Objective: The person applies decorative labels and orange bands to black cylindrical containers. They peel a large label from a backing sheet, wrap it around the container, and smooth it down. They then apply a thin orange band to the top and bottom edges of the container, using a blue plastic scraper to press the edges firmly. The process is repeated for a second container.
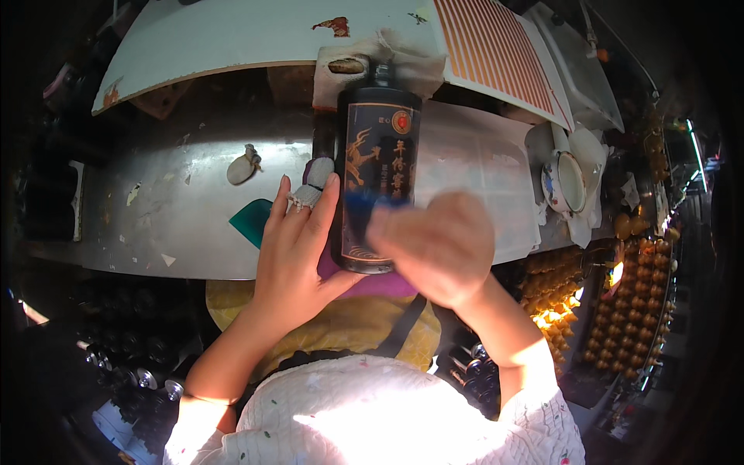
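A black bottle (380, 143) with a dark label, gold figures and a red round mark lies in front of me, its neck pointing away. My left hand (298, 244) is along its left side with fingers stretched and apart, the thumb by the base. Grey cloth covers (314, 182) wrap some of its fingertips. Over the lower label, my right hand (442, 244) is smeared by motion, closed on a blurred blue piece (373, 205) whose kind I cannot make out. A teal flat scraper (252, 222) lies beside my left hand.
A small tied cloth pad (242, 168) rests on the metal worktop (174, 209). White sheets (484, 174) lie right of the bottle, with an enamel cup (564, 182) beyond. A white shelf (256, 35) spans the back. Dark bottles (139, 356) and amber rounded items (632, 302) stand lower down on either side.
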The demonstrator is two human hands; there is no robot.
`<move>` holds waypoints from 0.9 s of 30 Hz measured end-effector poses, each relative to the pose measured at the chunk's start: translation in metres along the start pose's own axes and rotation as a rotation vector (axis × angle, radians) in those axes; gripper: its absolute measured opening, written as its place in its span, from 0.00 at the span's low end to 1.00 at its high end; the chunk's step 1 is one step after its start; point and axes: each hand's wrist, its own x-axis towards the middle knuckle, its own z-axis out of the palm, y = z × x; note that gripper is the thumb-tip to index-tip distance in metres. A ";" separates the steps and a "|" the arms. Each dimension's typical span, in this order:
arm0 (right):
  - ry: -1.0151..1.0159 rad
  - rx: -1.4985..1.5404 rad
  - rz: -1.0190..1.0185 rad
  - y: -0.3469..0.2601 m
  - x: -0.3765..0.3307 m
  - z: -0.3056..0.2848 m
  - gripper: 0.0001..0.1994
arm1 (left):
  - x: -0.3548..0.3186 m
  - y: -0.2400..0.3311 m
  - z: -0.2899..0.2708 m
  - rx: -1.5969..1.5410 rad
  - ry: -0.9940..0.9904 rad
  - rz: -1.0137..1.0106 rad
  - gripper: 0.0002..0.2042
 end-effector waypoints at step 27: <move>-0.406 0.182 0.052 -0.032 0.018 -0.022 0.11 | -0.009 -0.002 0.028 -0.056 0.273 -0.030 0.59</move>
